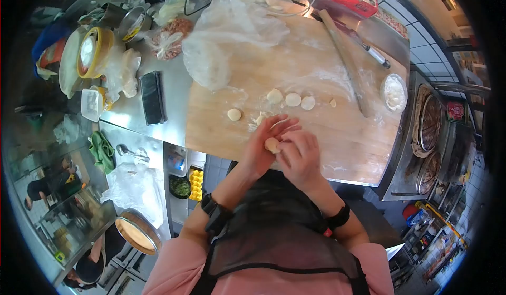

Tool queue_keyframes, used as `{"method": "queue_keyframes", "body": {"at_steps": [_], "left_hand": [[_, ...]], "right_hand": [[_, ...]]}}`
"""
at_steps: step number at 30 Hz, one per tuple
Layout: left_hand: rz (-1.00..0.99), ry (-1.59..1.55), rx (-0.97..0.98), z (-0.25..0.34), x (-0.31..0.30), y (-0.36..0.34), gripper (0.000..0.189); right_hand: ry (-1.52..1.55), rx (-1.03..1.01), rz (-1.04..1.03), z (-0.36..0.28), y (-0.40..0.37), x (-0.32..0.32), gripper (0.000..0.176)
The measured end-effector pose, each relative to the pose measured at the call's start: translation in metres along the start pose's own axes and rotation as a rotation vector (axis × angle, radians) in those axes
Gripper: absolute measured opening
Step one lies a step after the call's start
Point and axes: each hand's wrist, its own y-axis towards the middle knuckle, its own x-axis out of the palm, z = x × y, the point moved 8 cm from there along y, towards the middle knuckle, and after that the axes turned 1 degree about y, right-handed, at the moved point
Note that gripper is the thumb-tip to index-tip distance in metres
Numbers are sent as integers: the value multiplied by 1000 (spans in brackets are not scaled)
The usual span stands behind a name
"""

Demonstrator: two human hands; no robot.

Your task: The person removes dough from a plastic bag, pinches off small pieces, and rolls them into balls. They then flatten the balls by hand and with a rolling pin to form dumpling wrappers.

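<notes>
Above the near edge of the floured wooden board point(311, 153), my left hand point(259, 148) cradles a small pale piece of dough point(272, 145) against its palm and fingers. My right hand point(299, 157) pinches that same piece from the right side, fingertips pressed together. Three flattened dough rounds point(293, 99) lie in a row beyond my hands. Another dough round point(234, 115) sits apart to the left. Crumbly dough bits point(258, 120) lie just past my left fingers, and a tiny scrap point(332, 102) is at the right of the row.
A long rolling pin point(345, 63) lies at the board's right, near a bowl of flour point(393, 93). Plastic sheeting point(226, 31) covers the far left. A black phone point(152, 98) rests on the metal counter. Another person point(90, 267) is at the lower left.
</notes>
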Motion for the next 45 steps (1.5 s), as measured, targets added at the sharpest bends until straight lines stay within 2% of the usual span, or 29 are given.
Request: {"method": "queue_keyframes", "body": {"at_steps": [1,3,5,8,11,12,14,21,24,26,27,29,30,33,36,40,43,45], "left_hand": [[6,2,0,0,0,0,50],[-134,-365,-30,0,15,3,63],[-138,-342,-52,-3,22,1,70],[-186,-299,-69,-1,47,-8,72],[-211,-256,6,11,50,-8,78],[-192,-325,48,18,46,-6,78],[-185,-411,108,28,39,-4,79],[-172,-374,160,36,39,-7,76],[-155,-273,123,28,36,-7,75],[-120,21,138,23,31,-9,61],[-121,22,137,23,27,-12,61],[16,700,80,20,9,-18,41],[60,778,131,22,7,-19,21],[27,743,73,20,3,-22,20],[78,755,101,24,5,-23,19],[105,794,123,20,-3,-22,18],[113,950,176,20,-6,-22,16],[209,1225,345,29,-6,-25,17]], "right_hand": [[58,-31,-38,-9,-1,2,25],[89,-39,-51,-17,5,-3,27],[188,26,82,-13,7,-16,32],[149,24,128,-18,12,-25,33],[132,-6,203,-25,21,-27,36],[142,-9,201,-26,19,-26,36],[133,44,59,-22,10,-17,36],[151,173,190,-9,5,-17,31],[148,139,144,-5,5,-12,28],[128,124,166,-3,5,-12,26],[127,125,167,-2,5,-12,26],[91,142,175,3,4,-16,27],[91,142,175,4,4,-17,27],[77,132,164,5,8,-19,27],[117,124,106,2,12,-17,26],[19,67,52,0,9,-12,25],[-41,71,-18,1,7,-6,20],[-63,89,-76,7,2,-3,15]]}}
